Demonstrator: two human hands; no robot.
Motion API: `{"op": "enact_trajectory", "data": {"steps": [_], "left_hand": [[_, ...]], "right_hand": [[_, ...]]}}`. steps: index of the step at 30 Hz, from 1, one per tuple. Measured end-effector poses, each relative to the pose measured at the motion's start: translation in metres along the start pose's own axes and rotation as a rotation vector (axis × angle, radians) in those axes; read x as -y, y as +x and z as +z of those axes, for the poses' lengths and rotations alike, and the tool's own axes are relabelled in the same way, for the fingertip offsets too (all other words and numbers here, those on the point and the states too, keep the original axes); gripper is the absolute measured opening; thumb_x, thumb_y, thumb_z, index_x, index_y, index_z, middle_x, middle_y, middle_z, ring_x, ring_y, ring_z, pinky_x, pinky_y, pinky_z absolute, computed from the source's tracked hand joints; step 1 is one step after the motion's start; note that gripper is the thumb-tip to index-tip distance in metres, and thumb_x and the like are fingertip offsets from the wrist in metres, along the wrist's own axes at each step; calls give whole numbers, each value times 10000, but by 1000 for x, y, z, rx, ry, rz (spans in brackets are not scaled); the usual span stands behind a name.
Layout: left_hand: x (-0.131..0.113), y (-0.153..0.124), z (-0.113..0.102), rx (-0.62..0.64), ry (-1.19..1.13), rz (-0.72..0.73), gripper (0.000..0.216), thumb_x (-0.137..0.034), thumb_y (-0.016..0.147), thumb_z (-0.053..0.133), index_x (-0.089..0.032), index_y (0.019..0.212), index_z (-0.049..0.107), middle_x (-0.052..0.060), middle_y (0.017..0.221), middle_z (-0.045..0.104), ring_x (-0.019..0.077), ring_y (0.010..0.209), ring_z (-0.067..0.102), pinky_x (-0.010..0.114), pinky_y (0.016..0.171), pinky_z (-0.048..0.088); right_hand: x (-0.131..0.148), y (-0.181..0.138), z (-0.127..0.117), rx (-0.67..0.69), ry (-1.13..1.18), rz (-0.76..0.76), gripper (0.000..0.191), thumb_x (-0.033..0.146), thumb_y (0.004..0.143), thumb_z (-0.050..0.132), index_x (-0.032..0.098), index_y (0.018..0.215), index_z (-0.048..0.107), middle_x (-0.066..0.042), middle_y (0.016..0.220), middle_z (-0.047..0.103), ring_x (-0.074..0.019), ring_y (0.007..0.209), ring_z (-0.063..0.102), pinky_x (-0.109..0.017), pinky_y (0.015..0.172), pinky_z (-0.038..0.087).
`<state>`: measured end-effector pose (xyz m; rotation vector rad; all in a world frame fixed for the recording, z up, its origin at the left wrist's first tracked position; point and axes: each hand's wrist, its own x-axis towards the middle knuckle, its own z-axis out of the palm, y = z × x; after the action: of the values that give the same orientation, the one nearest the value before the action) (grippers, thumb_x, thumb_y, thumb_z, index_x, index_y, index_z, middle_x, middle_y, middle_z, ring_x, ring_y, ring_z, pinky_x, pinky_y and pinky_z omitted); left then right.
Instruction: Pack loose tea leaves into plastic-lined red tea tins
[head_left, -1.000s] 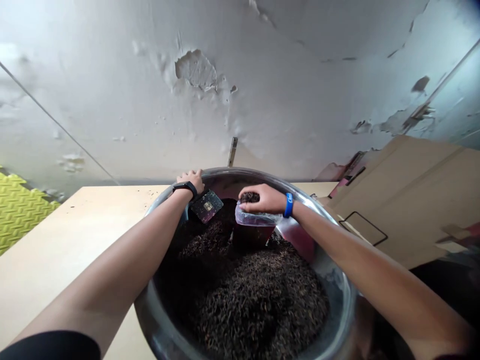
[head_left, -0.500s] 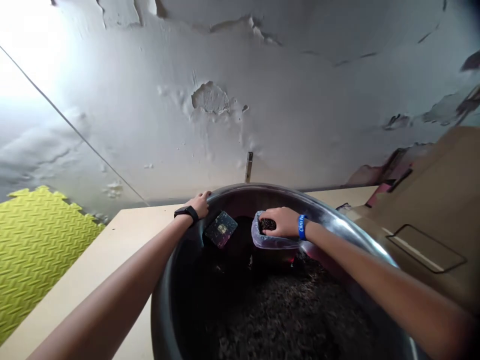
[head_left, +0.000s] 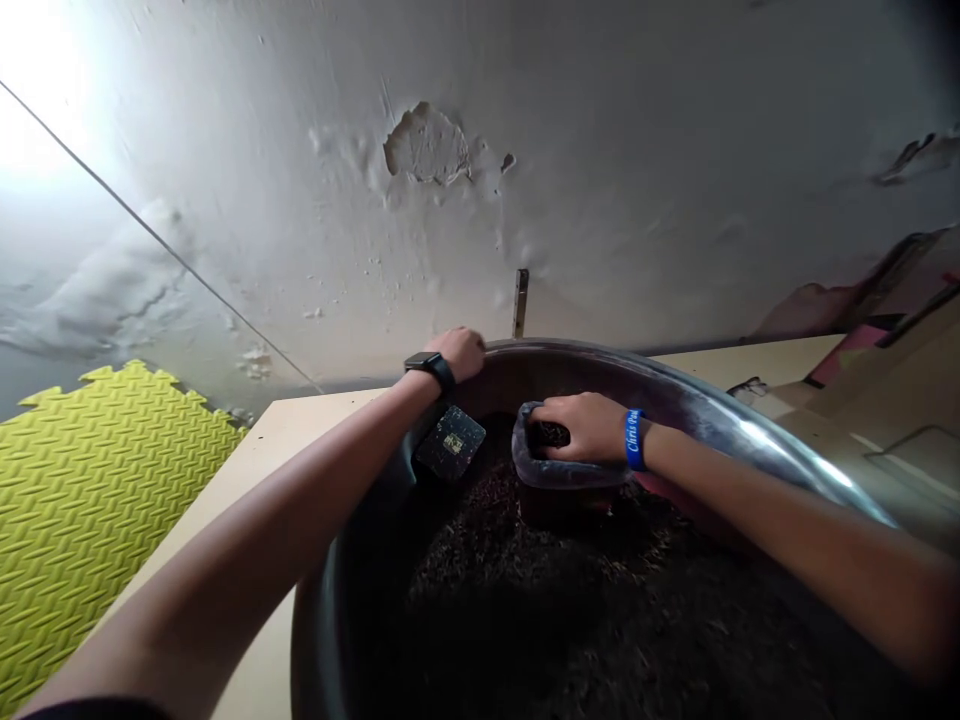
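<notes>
A large metal basin (head_left: 720, 410) holds loose dark shreds that look like dry tea leaves (head_left: 480, 540). My left hand (head_left: 461, 352), with a black watch on its wrist, is curled at the basin's far left rim; its fingertips are hidden. My right hand (head_left: 589, 425), wearing a blue wristband, reaches into a clear plastic bag (head_left: 559, 475) lining a dark red box (head_left: 562, 505). Its thumb and fingers are spread over dark leaves (head_left: 551, 434) in the bag, tips hidden. A speckled black lid (head_left: 451, 442) with a gold mark leans inside the basin's left wall.
The basin stands on a pale table (head_left: 315, 425) against a peeling wall (head_left: 637, 200). Yellow foam matting (head_left: 112, 530) lies at left. At right are a cardboard box (head_left: 915, 400) and a pink item (head_left: 847, 355). A metal strip (head_left: 520, 300) rises behind the basin.
My view has shifted. My left hand has slid along the rim to the right, towards the back, and its fingers are more curled. My right hand stays in the bag.
</notes>
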<state>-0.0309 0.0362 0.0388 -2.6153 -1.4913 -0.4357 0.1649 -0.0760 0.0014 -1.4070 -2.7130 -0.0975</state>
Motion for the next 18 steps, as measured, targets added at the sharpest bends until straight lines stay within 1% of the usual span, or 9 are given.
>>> {"op": "enact_trajectory", "data": {"steps": [2,4,5,7,10,15,18], "left_hand": [[-20,17,3,-179,-126,160,309,-242,821,337,-207,966,608,66,986,621,177,901,560,287,784,416],[-34,18,9,-293,-173,265,315,-251,836,326,-202,1006,586,56,1012,613,160,895,559,271,785,416],[-38,14,13,-293,-173,316,310,-255,836,334,-204,1015,582,50,1006,615,159,898,558,272,788,415],[-41,3,18,-221,-169,393,289,-270,825,371,-223,1009,589,34,991,625,160,903,560,278,802,409],[-37,-6,18,-126,-240,400,287,-277,818,392,-237,1017,594,23,963,637,143,847,575,263,770,417],[-36,-4,5,-127,-395,424,292,-268,825,381,-211,1007,601,19,927,641,124,802,568,243,734,415],[-43,-9,0,-81,-394,455,288,-282,823,393,-207,1003,605,18,928,638,120,796,560,238,730,410]], "right_hand": [[0,0,0,-6,-14,0,445,512,727,479,242,1073,553,-73,964,609,-242,865,570,-310,711,393],[1,-1,0,-9,-32,-6,454,522,734,464,236,1076,549,-80,946,609,-241,837,574,-313,698,393],[1,-1,0,-7,-39,-11,457,529,739,455,233,1074,549,-82,933,609,-240,819,576,-314,687,393],[1,-2,1,-1,-50,-19,465,543,745,439,233,1076,546,-81,913,607,-236,795,577,-312,666,393],[0,-4,1,-5,-53,-21,466,543,751,435,238,1089,536,-73,925,604,-230,822,576,-304,673,397],[1,-9,1,-42,-48,-28,422,523,764,436,260,1082,529,-40,1009,604,-214,872,577,-295,706,406],[2,-9,1,-57,-39,-35,401,526,766,436,268,1057,539,-32,1009,610,-211,873,579,-293,696,406]]}}
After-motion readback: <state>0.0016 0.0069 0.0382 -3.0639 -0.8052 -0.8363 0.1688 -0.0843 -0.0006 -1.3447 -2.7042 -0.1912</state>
